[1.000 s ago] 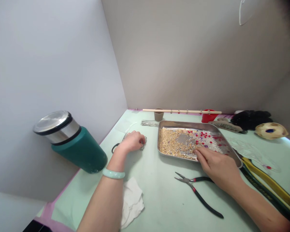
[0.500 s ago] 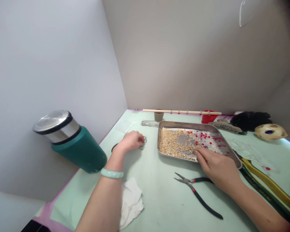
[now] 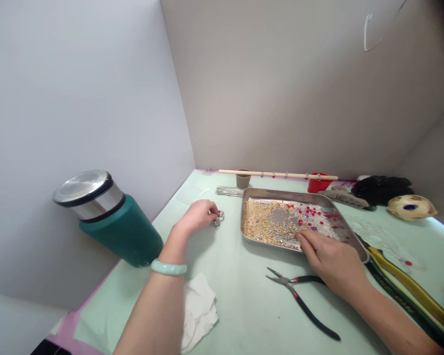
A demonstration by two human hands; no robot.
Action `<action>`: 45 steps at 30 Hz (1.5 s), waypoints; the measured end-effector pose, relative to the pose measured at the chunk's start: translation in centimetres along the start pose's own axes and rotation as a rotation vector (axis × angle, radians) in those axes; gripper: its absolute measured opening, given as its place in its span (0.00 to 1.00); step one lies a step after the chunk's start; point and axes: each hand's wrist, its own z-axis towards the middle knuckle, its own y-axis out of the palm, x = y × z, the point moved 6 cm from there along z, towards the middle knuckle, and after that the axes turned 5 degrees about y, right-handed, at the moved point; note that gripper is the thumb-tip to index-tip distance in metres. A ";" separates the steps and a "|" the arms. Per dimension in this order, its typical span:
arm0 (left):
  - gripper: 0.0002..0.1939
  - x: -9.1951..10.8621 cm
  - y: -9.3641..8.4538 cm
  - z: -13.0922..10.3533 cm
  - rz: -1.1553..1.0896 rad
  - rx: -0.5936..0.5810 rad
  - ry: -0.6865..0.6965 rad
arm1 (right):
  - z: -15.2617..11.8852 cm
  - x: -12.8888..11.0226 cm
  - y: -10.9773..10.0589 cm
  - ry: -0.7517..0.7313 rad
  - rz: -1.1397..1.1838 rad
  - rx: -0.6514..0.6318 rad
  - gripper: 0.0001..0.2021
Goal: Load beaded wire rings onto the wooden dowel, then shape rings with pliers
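Handle lettering [image 3: 395, 294] blurs; right hand's [image 3: 335, 261] grip narrow at beads [image 3: 257, 224], left hand's [image 3: 199, 217] at rings [image 3: 216, 223].

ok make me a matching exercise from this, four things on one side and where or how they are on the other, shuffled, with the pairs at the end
Things
1. left hand
2. right hand
3. black-handled pliers
4. green bottle

Places and states
A. lying on the tabletop, handles spread
B. reaching over the near rim of the tray to the beads
C. topped with a silver lid
D. at the small silvery metal pieces

Pairs: 1-D, 2-B, 3-A, 4-C
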 end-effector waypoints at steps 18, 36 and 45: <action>0.15 -3.4 0.9 0.5 0.051 0.107 -0.233 | 0.1 -0.2 -0.3 -0.008 0.017 0.022 0.17; 0.11 -4.4 1.3 0.7 0.046 0.203 -0.393 | 0.2 -0.2 -0.3 0.010 0.034 -0.012 0.15; 0.12 -3.1 1.5 0.8 0.027 0.148 -0.291 | 0.2 -0.2 -0.1 0.027 0.053 -0.059 0.15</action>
